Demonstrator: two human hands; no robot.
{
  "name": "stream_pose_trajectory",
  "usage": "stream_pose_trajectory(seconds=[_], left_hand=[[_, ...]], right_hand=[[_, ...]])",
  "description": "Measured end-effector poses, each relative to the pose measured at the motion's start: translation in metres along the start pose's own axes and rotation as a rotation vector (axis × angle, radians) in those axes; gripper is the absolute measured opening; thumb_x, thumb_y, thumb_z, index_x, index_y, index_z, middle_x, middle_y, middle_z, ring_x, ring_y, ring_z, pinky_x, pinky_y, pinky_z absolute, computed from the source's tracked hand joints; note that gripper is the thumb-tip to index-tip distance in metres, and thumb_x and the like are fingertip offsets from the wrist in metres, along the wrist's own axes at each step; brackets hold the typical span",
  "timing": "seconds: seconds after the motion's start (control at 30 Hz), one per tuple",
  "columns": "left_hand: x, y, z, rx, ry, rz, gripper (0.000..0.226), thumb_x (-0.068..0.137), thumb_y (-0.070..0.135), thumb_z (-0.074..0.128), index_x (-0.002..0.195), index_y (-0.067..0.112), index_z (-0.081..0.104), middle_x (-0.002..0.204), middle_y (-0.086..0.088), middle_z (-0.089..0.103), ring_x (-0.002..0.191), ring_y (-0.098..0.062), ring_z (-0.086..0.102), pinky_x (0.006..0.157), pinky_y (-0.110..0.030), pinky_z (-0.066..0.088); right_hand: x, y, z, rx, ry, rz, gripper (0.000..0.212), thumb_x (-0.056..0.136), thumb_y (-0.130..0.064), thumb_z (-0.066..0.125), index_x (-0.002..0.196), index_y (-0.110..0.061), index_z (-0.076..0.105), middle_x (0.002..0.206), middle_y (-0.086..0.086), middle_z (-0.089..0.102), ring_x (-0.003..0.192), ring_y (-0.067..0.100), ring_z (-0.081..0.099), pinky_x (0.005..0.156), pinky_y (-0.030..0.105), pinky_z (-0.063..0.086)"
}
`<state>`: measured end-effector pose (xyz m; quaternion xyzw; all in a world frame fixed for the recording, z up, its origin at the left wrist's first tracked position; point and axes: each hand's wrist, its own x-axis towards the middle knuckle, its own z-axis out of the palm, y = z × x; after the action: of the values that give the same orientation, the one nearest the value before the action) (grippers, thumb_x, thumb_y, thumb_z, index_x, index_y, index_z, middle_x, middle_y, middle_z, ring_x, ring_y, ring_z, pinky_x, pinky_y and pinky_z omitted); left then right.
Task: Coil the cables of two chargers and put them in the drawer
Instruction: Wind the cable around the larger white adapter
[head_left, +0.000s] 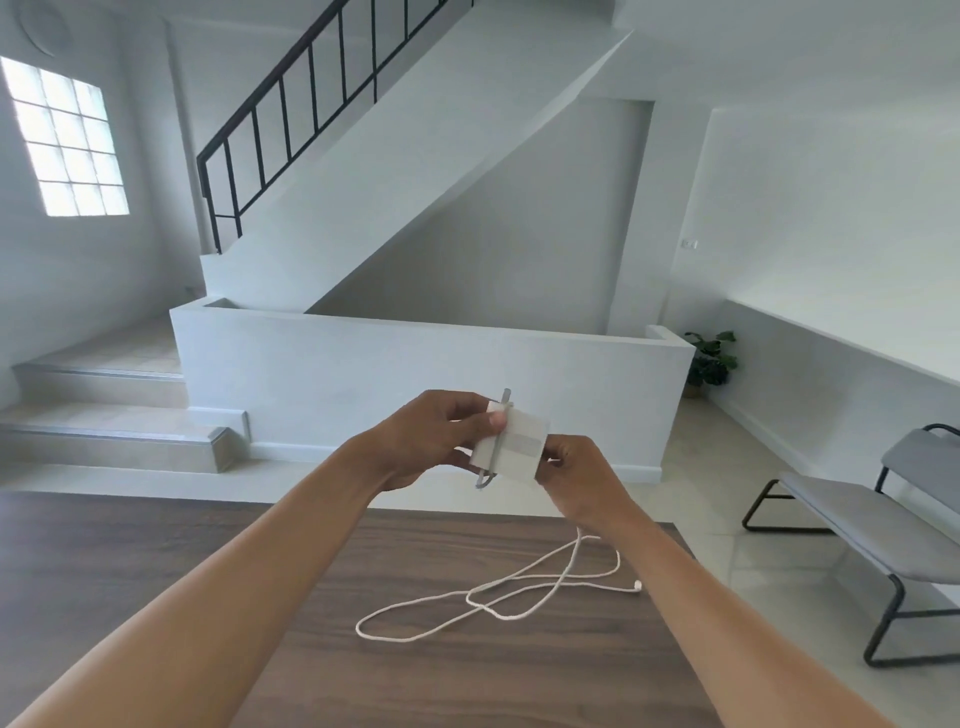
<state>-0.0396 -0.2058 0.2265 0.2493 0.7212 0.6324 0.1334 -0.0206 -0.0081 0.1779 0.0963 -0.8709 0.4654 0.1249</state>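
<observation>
The left hand (431, 441) grips the white charger (519, 448) above the table (156, 551), thumb on its top; a grey bar across it is hard to identify. The right hand (576, 478) pinches its right corner, fingertips hidden. Its cable (498, 597) lies looped on the table below.

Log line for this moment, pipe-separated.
stage: cable not yet coiled | left hand: grips charger brick | right hand: pinches brick's lower corner | cable: loose loops on table
</observation>
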Motion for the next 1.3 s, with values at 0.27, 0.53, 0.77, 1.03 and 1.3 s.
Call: stream_pose_trajectory(seconds=[0.27, 0.53, 0.77, 1.03, 1.3], left_hand=[[-0.001, -0.001, 0.004, 0.144, -0.098, -0.021, 0.03, 0.094, 0.023, 0.062, 0.12, 0.009, 0.067, 0.114, -0.016, 0.072, 0.101, -0.029, 0.068, 0.083, -0.033, 0.058], [-0.004, -0.006, 0.012, 0.253, -0.05, -0.004, 0.027, 0.093, 0.029, 0.064, 0.109, 0.01, 0.073, 0.104, -0.014, 0.074, 0.09, -0.02, 0.069, 0.083, -0.038, 0.057], [-0.004, -0.007, 0.015, 0.333, 0.06, 0.012, 0.025, 0.096, 0.031, 0.06, 0.094, 0.01, 0.073, 0.092, -0.013, 0.069, 0.081, -0.02, 0.059, 0.08, -0.038, 0.055], [-0.009, -0.007, 0.013, 0.284, 0.058, 0.037, 0.042, 0.091, 0.046, 0.06, 0.103, 0.007, 0.071, 0.103, -0.025, 0.067, 0.08, -0.02, 0.058, 0.086, -0.052, 0.052], [-0.008, -0.007, 0.017, 0.183, 0.197, 0.058, 0.024, 0.094, 0.031, 0.063, 0.104, 0.012, 0.074, 0.105, -0.025, 0.069, 0.081, -0.023, 0.063, 0.083, -0.046, 0.056]], right_hand=[[0.009, -0.017, -0.035, -0.044, -0.109, 0.024, 0.02, 0.089, -0.026, 0.067, 0.071, -0.019, 0.073, 0.053, -0.01, 0.051, 0.049, 0.003, 0.038, 0.054, 0.019, 0.034], [0.014, -0.038, -0.045, -0.169, -0.143, 0.003, 0.023, 0.084, -0.041, 0.069, 0.073, -0.022, 0.076, 0.086, 0.022, 0.068, 0.068, 0.016, 0.05, 0.07, 0.032, 0.041], [0.007, -0.058, -0.04, -0.292, -0.079, -0.047, 0.029, 0.094, -0.029, 0.055, 0.079, -0.014, 0.076, 0.054, 0.003, 0.042, 0.046, 0.008, 0.031, 0.052, 0.027, 0.03], [0.003, -0.058, -0.034, -0.233, -0.028, -0.064, 0.024, 0.093, -0.03, 0.058, 0.08, -0.017, 0.074, 0.08, -0.001, 0.072, 0.071, 0.01, 0.058, 0.065, 0.024, 0.043], [-0.006, -0.071, -0.024, -0.294, 0.078, -0.095, 0.027, 0.097, -0.022, 0.05, 0.09, -0.011, 0.074, 0.071, -0.002, 0.067, 0.068, 0.012, 0.058, 0.065, 0.027, 0.043]])
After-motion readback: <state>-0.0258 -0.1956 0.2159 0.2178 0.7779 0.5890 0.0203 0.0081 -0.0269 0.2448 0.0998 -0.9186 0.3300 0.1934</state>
